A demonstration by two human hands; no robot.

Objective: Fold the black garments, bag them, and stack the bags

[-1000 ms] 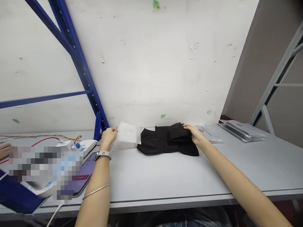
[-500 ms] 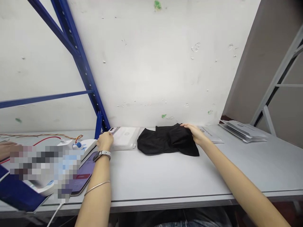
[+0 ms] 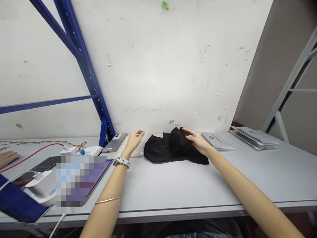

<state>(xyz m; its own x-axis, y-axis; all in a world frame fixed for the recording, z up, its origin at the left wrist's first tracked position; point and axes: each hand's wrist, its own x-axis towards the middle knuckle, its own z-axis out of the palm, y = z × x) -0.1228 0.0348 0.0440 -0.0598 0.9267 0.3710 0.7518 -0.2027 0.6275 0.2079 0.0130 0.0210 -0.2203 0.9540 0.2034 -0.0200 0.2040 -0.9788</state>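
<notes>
**Black cloth bunches under a right hand at a shared counter**

In the head camera's view, a person works with two bare hands at a pale counter [image 3: 183, 191] set against a scuffed white wall [image 3: 158, 72]. The black cloth [image 3: 158, 148] lies across the middle of the counter, near the wall. The right hand [image 3: 199, 142] reaches to its upper edge, fingers partly spread and touching the fabric; whether they pinch it cannot be told.

The left hand [image 3: 135, 140] is over the pale plastic packaging [image 3: 139, 150] just beside the cloth, its fingers close together; whether they grip the plastic cannot be told. The left wrist wears a watch [image 3: 122, 162], the forearm a thin bangle [image 3: 107, 200].

In the last half second, the cloth has gone from mostly flat to gathered in a raised fold near the right hand, while the left hand has moved inward, uncovering a phone [image 3: 115, 143]. The cloth is now less evenly spread, and the left hand is nearer to it.

Printed packets [image 3: 216, 142] lie beyond the right hand, with a stack of similar packets [image 3: 256, 136] farther right. At left, another person's hand [image 3: 8, 158] rests near a red cable [image 3: 29, 155] and a white charger [image 3: 42, 185].
</notes>
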